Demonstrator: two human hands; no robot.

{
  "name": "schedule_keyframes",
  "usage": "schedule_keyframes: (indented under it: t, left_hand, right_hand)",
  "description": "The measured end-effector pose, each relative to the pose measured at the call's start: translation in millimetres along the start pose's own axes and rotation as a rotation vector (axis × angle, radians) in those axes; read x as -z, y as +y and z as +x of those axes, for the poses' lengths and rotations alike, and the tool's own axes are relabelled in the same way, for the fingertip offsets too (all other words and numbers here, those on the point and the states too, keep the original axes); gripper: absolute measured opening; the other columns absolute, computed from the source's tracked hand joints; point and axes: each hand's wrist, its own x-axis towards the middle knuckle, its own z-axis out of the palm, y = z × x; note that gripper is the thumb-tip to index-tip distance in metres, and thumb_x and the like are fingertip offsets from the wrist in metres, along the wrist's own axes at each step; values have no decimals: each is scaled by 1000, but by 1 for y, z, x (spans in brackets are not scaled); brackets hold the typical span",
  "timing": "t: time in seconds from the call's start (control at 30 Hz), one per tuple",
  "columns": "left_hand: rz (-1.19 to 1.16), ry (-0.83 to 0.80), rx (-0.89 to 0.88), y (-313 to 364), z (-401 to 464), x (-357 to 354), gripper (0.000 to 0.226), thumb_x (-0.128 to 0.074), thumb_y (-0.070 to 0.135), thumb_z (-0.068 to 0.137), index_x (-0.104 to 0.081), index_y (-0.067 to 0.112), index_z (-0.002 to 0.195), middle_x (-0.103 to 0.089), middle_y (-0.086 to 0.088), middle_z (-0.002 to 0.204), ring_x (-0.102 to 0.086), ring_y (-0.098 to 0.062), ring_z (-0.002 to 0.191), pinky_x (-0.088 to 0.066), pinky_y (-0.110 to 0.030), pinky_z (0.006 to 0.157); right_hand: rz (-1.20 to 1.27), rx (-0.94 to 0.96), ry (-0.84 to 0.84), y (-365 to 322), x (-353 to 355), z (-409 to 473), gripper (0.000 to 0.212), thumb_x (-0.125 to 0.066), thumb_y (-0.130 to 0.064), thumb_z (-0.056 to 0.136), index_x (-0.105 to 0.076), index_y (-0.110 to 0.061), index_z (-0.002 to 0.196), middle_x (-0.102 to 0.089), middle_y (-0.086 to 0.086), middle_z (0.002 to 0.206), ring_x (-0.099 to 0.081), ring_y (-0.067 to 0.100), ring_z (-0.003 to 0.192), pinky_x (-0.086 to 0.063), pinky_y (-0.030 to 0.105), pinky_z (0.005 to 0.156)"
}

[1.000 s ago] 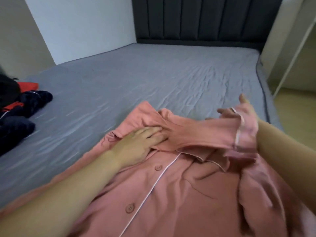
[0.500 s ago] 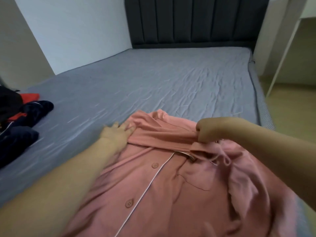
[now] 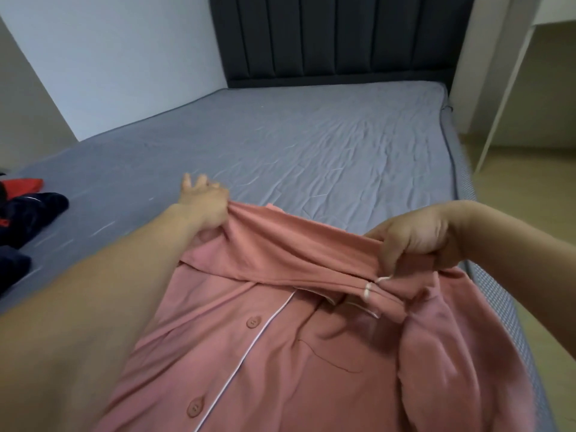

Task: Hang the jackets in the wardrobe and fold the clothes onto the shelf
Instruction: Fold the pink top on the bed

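Fingers (image 3: 389, 260) of both hands pinch pink shirt (image 3: 280, 353) fold; shirt hem cut off.

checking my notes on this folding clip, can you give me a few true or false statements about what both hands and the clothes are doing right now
1. Both hands grip the pink shirt. True: the left hand pinches its far left edge and the right hand bunches the far right part.
2. The shirt lies on a wooden table. False: it lies on a bed with a grey sheet.
3. The shirt has buttons beside white piping. True.
4. The dark clothes are piled to the right of the shirt. False: they lie at the left edge of the bed.
5. The shirt hangs on a hanger. False: no hanger is in view.
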Motion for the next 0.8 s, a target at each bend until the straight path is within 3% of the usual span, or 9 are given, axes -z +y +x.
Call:
schedule_keyframes:
  t: [0.1,0.2,0.3,0.37,0.43,0.5,0.63,0.7,0.8]
  left_hand:
    - [-111,89,219,8,9,5,41,-39,19,94,-46,10,134,-45,-12,139,-31,-34,133,-11,-59,113]
    - [-376,93,227,39,-1,3,41,-43,35,97,-39,18,135,-36,-12,140,-30,-32,132,-17,-51,110]
    - [-696,272,-24,48,-45,-12,45,-49,34,84,-41,21,127,-35,-6,128,-34,-28,124,-26,-39,105]
    - [-811,179,-280,35,-85,-29,56,-44,36,71,-40,23,125,-34,2,124,-36,-20,123,-28,-31,108]
    - [-617,49,-339,17,-109,-55,67,-42,38,72,-38,24,137,-34,2,143,-32,-18,136,-24,-36,115]
    - [-416,10,-221,2,-116,-67,65,-40,35,85,-33,26,149,-31,1,157,-29,-20,143,-20,-38,119]
    - [-118,42,-32,-10,-102,-57,56,-33,11,97,-31,25,152,-42,-3,152,-43,-26,134,-23,-38,117]
    - [-15,13,20,-16,-98,-52,55,-26,9,99,-28,20,153,-39,-4,153,-37,-28,139,-16,-42,121]
    - [-77,13,11,-5,-102,-39,58,-31,18,97,-23,19,155,-24,-4,160,-21,-29,147,-8,-49,120]
  right_hand:
    - [17,-42,30,10,1,6,36,-61,-1,72,-63,10,106,-69,23,87,-70,29,70,-59,37,60]
    - [55,-121,329,25,-3,13,9,-64,-8,83,-67,-1,88,-69,14,75,-66,25,65,-53,33,65]
    - [-84,-56,561,38,3,19,16,-65,-15,90,-59,-12,75,-56,3,57,-50,15,46,-36,24,49]
    - [-266,-26,684,42,3,24,15,-62,-17,92,-57,-13,78,-50,3,61,-46,15,51,-36,24,47]
    - [-426,4,749,43,-5,31,12,-55,-19,95,-57,-14,84,-48,-1,67,-46,16,62,-38,17,51]
    - [-542,31,786,42,-17,37,17,-46,-22,99,-58,-15,89,-50,-2,76,-48,15,72,-37,13,56]
    - [-746,-54,882,46,-30,36,33,-36,-29,103,-64,-11,109,-65,11,111,-60,27,102,-42,31,79]
    - [-935,-66,1050,51,-33,41,30,-38,-26,102,-61,-12,112,-62,13,120,-59,29,109,-43,35,86]
    - [-1050,162,1308,46,-35,50,30,-46,-34,94,-52,-15,117,-55,11,121,-54,33,111,-42,41,89]
